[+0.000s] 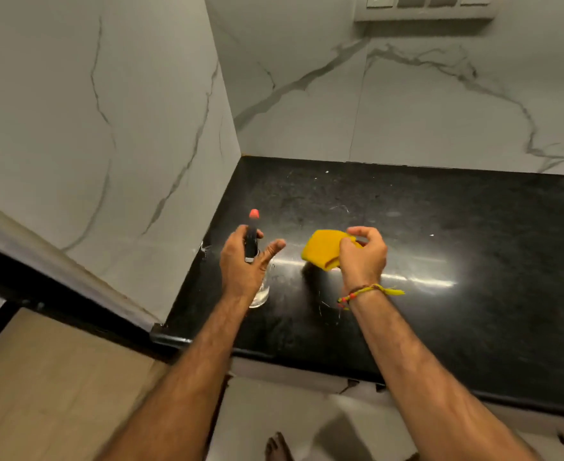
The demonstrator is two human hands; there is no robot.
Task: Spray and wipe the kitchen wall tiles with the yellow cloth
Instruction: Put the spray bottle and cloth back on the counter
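**Bottle and cloth held over the tabletop**

Where the marble wall tiles (307,111) meet in a corner, the black tabletop (407,244) spreads below both forearms. Above it, the left hand (244,264) grips a clear spray bottle (251,242), fingers curled round its neck, red nozzle up. Just beside it, the right hand (362,254) pinches the folded yellow cloth (323,249). A beaded bracelet (362,292) circles that wrist.

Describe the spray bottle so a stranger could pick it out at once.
Start at the black counter in the corner of the marble-tiled walls. Near its left edge, the left hand grips the spray bottle while the right hand holds the yellow cloth. The bottle alone has a clear body, a black head and a red nozzle.
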